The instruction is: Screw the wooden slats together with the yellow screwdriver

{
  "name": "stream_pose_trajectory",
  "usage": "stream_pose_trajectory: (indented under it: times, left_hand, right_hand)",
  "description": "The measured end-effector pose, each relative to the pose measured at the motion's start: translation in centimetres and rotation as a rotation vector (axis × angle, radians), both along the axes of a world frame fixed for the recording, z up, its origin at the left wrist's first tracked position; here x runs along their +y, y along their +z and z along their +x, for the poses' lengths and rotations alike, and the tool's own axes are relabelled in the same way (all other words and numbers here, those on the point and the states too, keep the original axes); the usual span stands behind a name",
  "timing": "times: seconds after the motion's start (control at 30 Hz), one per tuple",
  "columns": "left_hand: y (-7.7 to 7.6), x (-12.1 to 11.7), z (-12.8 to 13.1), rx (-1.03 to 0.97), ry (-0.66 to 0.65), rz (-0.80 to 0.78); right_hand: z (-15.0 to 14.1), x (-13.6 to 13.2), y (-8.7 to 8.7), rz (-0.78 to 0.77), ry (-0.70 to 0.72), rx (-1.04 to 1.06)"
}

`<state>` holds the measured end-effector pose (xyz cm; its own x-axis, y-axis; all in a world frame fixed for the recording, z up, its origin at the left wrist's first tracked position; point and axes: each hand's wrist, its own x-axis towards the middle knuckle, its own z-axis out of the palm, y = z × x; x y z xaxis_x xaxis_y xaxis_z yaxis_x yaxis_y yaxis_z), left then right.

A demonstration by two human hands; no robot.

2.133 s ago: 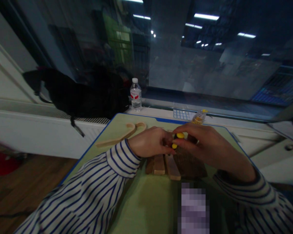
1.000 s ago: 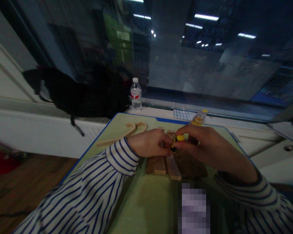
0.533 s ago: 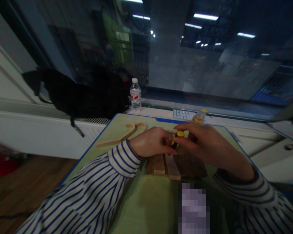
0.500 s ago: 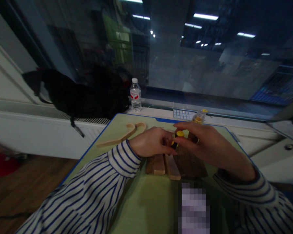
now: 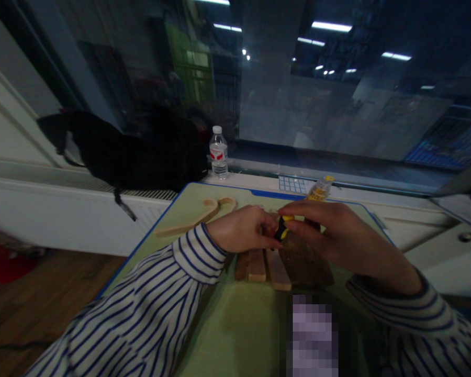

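Observation:
Over the wooden pieces my right hand (image 5: 333, 228) pinches the yellow end of a short black-and-yellow screwdriver (image 5: 281, 228) between thumb and fingers. The screwdriver tilts, and its tip is hidden. Close against its lower part, my left hand (image 5: 245, 229) is closed with thumb and fingers curled; what lies inside them is hidden. Beneath the hands are two light wooden strips (image 5: 279, 272), lying side by side on a darker brown wooden board (image 5: 308, 264). My hands cover the far ends of the strips.
Two hook-shaped wooden pieces (image 5: 188, 226) lie at the table's left. Behind my right hand is a clear bottle with a yellow cap (image 5: 321, 188). A water bottle (image 5: 219, 154) and a black bag (image 5: 141, 157) rest on the window ledge. The green table (image 5: 235, 324) has a blue edge.
My right fingers have shifted slightly around the screwdriver's yellow end and cover more of its top. The handle's tilt has changed a little. My left hand has stayed almost still.

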<state>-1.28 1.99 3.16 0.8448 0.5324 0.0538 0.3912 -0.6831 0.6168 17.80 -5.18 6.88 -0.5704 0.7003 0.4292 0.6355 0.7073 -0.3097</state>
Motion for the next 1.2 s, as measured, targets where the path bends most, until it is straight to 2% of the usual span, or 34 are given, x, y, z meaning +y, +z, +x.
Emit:
stream_pose_trajectory:
  times: [0.27,0.5,0.87,1.03,1.2]
  left_hand:
    - [-0.17,0.03,-0.10,0.008,-0.079,-0.001]
    - [-0.03,0.00,-0.09,0.012,-0.082,0.003]
    - [0.76,-0.31,0.20,0.028,0.042,0.076]
    - [0.39,-0.25,0.12,-0.019,0.032,0.037]
    - [0.30,-0.18,0.10,0.011,0.051,0.028]
  right_hand:
    - [0.14,-0.13,-0.06,0.032,-0.076,-0.050]
    - [-0.02,-0.18,0.00,0.052,-0.094,-0.063]
    - [0.02,0.02,-0.24,0.071,-0.118,-0.072]
    - [0.11,-0.43,-0.07,0.054,-0.081,-0.061]
    - [0.12,-0.48,0.03,-0.019,0.042,-0.015]
